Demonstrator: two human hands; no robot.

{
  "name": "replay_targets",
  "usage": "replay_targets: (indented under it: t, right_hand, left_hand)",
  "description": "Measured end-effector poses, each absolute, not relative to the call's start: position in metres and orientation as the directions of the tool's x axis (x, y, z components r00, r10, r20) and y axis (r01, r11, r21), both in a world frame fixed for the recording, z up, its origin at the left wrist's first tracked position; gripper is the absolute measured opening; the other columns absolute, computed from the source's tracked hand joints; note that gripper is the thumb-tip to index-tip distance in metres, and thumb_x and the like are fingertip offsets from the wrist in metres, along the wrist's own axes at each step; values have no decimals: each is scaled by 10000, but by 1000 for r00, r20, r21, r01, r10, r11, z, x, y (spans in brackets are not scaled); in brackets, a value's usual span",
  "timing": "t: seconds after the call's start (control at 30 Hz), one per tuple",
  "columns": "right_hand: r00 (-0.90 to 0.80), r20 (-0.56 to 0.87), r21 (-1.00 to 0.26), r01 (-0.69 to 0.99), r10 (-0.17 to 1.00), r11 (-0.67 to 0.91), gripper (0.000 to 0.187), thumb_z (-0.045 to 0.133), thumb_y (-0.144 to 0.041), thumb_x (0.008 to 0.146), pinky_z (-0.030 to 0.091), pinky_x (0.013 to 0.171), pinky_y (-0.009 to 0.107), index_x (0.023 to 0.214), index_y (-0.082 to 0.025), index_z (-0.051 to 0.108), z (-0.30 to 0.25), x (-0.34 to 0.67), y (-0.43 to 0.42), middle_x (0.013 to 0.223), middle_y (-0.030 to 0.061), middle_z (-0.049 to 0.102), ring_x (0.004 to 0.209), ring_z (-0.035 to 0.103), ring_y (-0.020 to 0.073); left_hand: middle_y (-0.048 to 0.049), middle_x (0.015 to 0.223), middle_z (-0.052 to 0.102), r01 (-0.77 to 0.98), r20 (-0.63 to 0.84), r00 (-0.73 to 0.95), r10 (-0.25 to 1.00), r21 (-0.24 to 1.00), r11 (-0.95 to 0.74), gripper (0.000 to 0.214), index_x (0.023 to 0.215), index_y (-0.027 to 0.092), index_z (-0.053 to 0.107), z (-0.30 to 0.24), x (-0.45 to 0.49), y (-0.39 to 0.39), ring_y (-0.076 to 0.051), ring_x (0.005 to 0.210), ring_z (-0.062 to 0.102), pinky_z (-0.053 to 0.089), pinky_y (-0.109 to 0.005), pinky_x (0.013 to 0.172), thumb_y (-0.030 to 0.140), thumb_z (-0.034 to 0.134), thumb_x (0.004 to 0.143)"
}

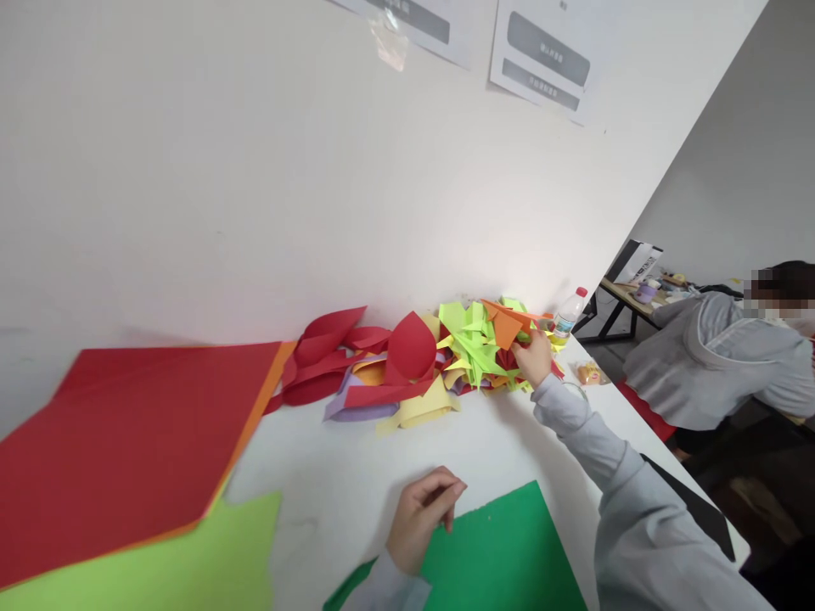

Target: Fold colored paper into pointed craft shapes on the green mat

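Observation:
My right hand [535,358] reaches to the far side of the table, its fingers closed on an orange folded paper piece [508,327]. That piece lies over a heap of light green folded paper shapes [474,344] with pointed tips. Nearer to me, my left hand [420,513] hovers with curled fingers, and nothing shows in them. Below and beside it a dark green paper sheet [503,552] rests on the white table. Left of the heap are red curled paper pieces [411,348], a purple one [366,412] and a pale yellow one [429,406].
Large red sheets [146,441] with orange edges under them and a light green sheet [210,552] cover the left side. A water bottle [569,314] and a packaged snack [590,373] stand beyond my right hand. A white wall [255,170] backs the table. Another person [719,356] sits at right.

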State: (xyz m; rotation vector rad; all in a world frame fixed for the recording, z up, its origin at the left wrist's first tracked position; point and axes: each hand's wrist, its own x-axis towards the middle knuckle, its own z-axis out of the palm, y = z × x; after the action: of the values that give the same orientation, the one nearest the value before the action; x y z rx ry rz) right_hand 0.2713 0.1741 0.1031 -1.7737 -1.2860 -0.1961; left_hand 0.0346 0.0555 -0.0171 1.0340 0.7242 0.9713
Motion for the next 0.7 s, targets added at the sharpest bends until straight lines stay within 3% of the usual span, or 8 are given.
replay_targets:
  t: [0.1, 0.17, 0.23, 0.33, 0.47, 0.7]
  right_hand:
    - [480, 608, -647, 761, 633, 44, 402, 547, -246, 691, 343, 994, 440, 1083, -160, 572, 99, 271, 150, 1183, 139, 548, 1153, 459, 279]
    - [513, 601, -704, 702, 612, 103, 387, 535, -281, 724, 357, 996, 428, 1097, -176, 539, 90, 267, 129, 1176, 123, 542, 1157, 461, 256]
    - [568, 555, -777, 615, 608, 134, 335, 550, -345, 746, 415, 931, 406, 1040, -184, 532, 75, 259, 109, 1076, 101, 570, 1042, 528, 231]
    - [638, 398, -895, 427, 659, 127, 281, 558, -421, 763, 491, 692, 320, 926, -193, 534, 47, 243, 86, 855, 43, 603, 758, 580, 174]
    - [589, 116, -990, 131, 800, 47, 319, 641, -476, 685, 380, 391, 215, 757, -174, 569, 24, 226, 85, 617, 3, 601, 466, 525, 119]
    - [645, -67, -975, -203, 761, 86, 491, 740, -533, 541, 419, 435, 187, 831, -201, 525, 31, 215, 125, 757, 6, 636, 524, 545, 85]
  left_hand:
    - [26, 578, 497, -303, -55, 410, 910, 933, 194, 367, 578, 145, 651, -15, 34, 54, -72, 414, 438, 334, -215, 397, 493, 750, 641]
    - [26, 581, 494, -299, -60, 410, 910, 934, 196, 373, 573, 145, 648, -13, 34, 54, -71, 417, 432, 337, -215, 398, 497, 749, 642]
    - [27, 586, 494, -297, -62, 409, 910, 935, 197, 372, 572, 147, 648, -11, 34, 53, -70, 419, 431, 337, -214, 399, 498, 750, 642]
    - [28, 579, 494, -297, -61, 410, 910, 935, 196, 381, 569, 147, 650, -9, 34, 53, -68, 411, 424, 334, -215, 396, 508, 752, 633]
    - [30, 554, 484, -297, -57, 409, 911, 936, 192, 377, 571, 148, 653, -10, 35, 53, -74, 419, 423, 341, -216, 401, 507, 753, 629]
    - [35, 525, 489, -285, -51, 410, 911, 941, 181, 365, 564, 151, 651, -11, 35, 55, -69, 381, 417, 315, -218, 389, 496, 753, 628]
